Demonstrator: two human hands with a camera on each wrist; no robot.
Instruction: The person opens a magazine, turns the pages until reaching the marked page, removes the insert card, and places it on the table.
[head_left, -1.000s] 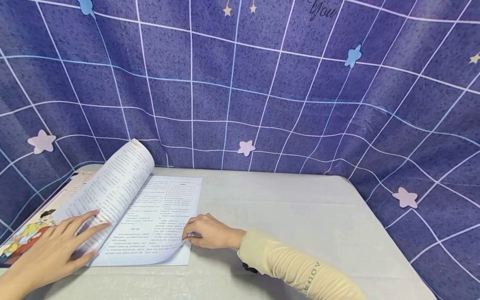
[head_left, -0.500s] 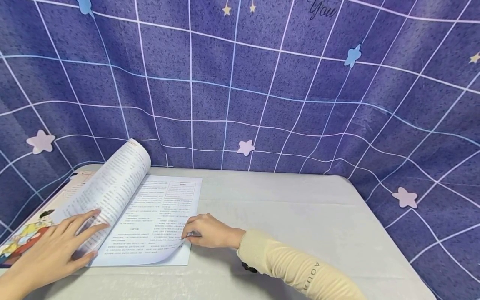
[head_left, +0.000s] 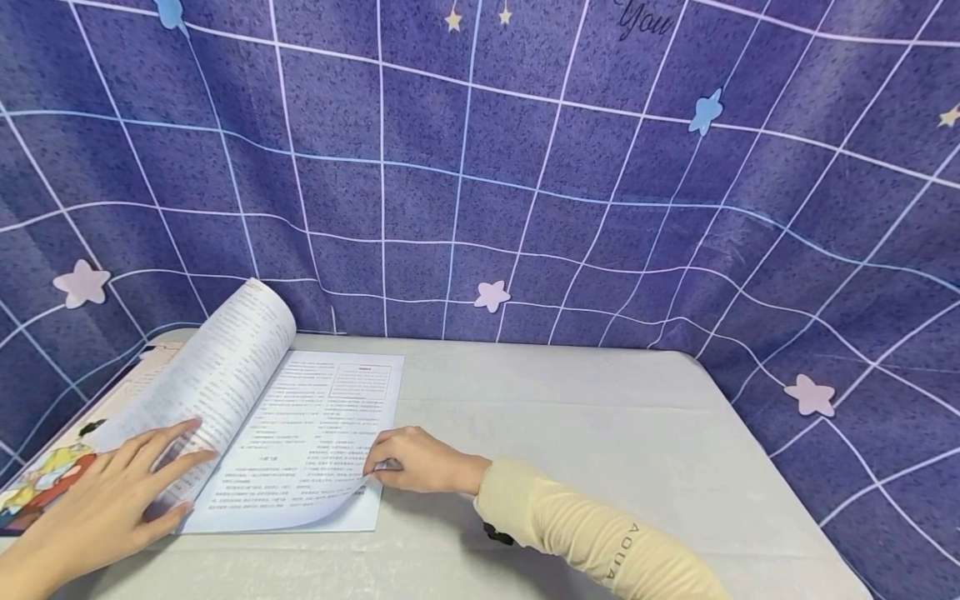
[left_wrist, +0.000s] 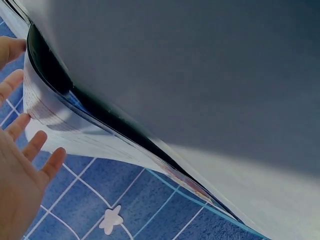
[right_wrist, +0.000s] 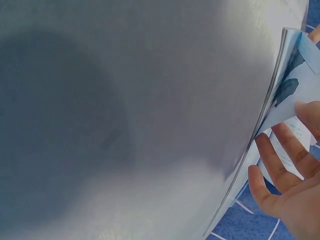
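Observation:
An open magazine lies at the left of the table, with printed text on its right page. Its left-hand pages bulge up in a curl over an illustrated cover. Fingers spread, my left hand rests on the lower part of that curl. At the right edge my right hand pinches a page between thumb and fingers, and its lower corner bends up from the sheet below. In the right wrist view the lifted page shows a dark picture on its underside, with the thumb against it.
A grey-white cloth covers the table, stretching right of the magazine. Behind it and along the sides hangs a blue curtain with a white grid and stars.
The curled left-hand pages have leaned slightly further left under my left hand. My right hand stays at the page edge, nearly still.

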